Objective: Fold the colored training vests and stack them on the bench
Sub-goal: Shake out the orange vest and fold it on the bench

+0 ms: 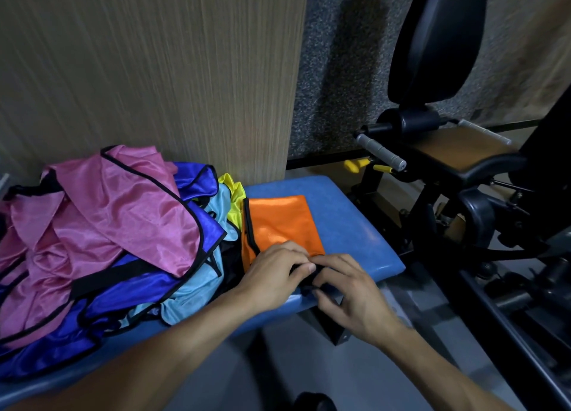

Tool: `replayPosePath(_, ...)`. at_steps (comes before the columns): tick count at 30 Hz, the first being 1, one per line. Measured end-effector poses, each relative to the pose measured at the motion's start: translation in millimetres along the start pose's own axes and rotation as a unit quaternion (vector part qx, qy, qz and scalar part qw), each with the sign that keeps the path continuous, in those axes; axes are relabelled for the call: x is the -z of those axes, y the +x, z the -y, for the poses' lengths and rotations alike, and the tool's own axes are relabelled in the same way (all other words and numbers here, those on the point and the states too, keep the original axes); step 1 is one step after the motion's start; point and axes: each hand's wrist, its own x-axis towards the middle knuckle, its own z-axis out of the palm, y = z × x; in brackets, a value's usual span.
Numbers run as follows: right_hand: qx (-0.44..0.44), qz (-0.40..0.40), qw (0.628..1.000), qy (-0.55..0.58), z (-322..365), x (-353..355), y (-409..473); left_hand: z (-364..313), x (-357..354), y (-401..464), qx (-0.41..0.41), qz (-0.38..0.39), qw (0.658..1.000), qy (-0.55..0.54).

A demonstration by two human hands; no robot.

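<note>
Orange vest point(282, 225): folded flat on the blue desk point(355, 225), just right of the heap point(108, 240) of pink, blue, cyan and yellow vests. Left hand point(275, 271) and right hand point(352, 293) meet at the vest's near edge, fingers point(304, 267) curled, pinching its black trim. Step judged: finishing the fold of the first vest. Next move likely calls for tucking the trim, smoothing, then drawing another vest from the heap. Near edge hidden under hands; heap count unclear.
</note>
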Motion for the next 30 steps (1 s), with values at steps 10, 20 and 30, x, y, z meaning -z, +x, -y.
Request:
replayPosePath(10, -0.171, -0.058, 0.975, 0.129, -1.3, 6.2, 14.1, 1.6, 30.8, -0.3, 0.023, 0.057, 0.998, 0.007)
replayPosePath(20, -0.3, -0.103, 0.928, 0.193, 1.4, -12.5, 41.3, 8.5, 25.6, 1.2, -0.045, 0.075, 0.989, 0.122)
replayPosePath(30, -0.348, 0.025, 0.937, 0.015, -6.1, -18.5, 71.2, 16.7, 42.0, 2.0, -0.023, 0.114, 0.992, 0.055)
